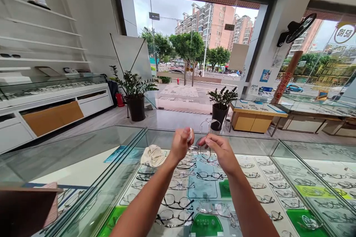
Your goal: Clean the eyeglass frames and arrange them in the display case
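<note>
My right hand (221,152) pinches a pair of thin-rimmed eyeglasses (205,152) near the middle. One round lens stands above the fingers and the other hangs below, over the display case. To its left, my left hand (180,143) is closed in a fist with the thumb on top. A small white object (190,133) shows in that fist; its kind cannot be made out. The two hands are close together but apart. A crumpled cream cloth (153,156) lies on the glass to the left of my left hand.
Below the hands is a glass display case (213,132) with rows of eyeglasses (178,202) inside. A brown box-like thing (26,211) juts in at lower left. Two potted plants (135,107) flank the glass door. More showcases (251,118) stand at the right.
</note>
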A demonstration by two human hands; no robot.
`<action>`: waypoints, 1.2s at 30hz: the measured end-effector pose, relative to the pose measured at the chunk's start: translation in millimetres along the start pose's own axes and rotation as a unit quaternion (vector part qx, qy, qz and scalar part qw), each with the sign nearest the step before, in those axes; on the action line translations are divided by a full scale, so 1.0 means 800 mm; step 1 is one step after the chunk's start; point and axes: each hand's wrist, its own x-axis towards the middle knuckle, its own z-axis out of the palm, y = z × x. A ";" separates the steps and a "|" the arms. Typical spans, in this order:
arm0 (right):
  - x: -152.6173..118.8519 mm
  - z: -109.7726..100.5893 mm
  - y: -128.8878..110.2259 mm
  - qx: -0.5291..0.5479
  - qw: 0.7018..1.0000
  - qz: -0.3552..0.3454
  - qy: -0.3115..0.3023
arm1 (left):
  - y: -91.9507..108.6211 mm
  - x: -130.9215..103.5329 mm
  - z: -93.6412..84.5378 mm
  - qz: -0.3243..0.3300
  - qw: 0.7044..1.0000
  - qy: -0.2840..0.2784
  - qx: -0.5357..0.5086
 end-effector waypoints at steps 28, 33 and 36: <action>0.002 0.006 0.018 0.018 1.000 0.004 0.007 | -0.020 -0.001 -0.003 -0.031 0.986 -0.055 0.154; 0.008 -0.006 0.025 0.029 0.995 0.001 0.099 | -0.021 -0.013 0.010 -0.008 0.974 -0.120 0.193; 0.008 -0.007 0.023 0.024 0.995 0.003 0.099 | -0.025 -0.019 0.015 0.002 0.974 -0.110 0.200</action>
